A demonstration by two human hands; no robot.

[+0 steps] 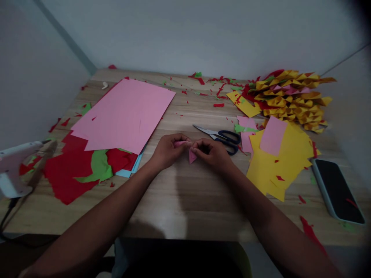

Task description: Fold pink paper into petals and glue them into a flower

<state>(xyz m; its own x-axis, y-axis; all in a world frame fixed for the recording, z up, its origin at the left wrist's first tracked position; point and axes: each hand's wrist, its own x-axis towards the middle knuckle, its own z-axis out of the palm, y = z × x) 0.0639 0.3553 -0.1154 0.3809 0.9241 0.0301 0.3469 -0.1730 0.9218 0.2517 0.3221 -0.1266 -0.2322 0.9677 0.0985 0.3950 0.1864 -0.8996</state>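
Between my two hands is a small folded piece of pink paper [192,156], with a pointed end hanging down. My left hand [171,150] is closed on its left part, thumb and fingers pinching it. From the other side my right hand [213,153] pinches the same paper with thumb and forefinger. The fingertips of both hands nearly meet and hide much of the folds. Just behind my right hand lie scissors [217,135] with dark blue handles, blades pointing left and slightly apart.
Pink sheets [124,116] lie at the left over red paper [69,170]. A white glue gun [17,166] stands at the far left. Yellow paper [281,166], a phone [337,189] and a pile of folded yellow pieces [292,100] are at the right. Scraps litter the table [150,208].
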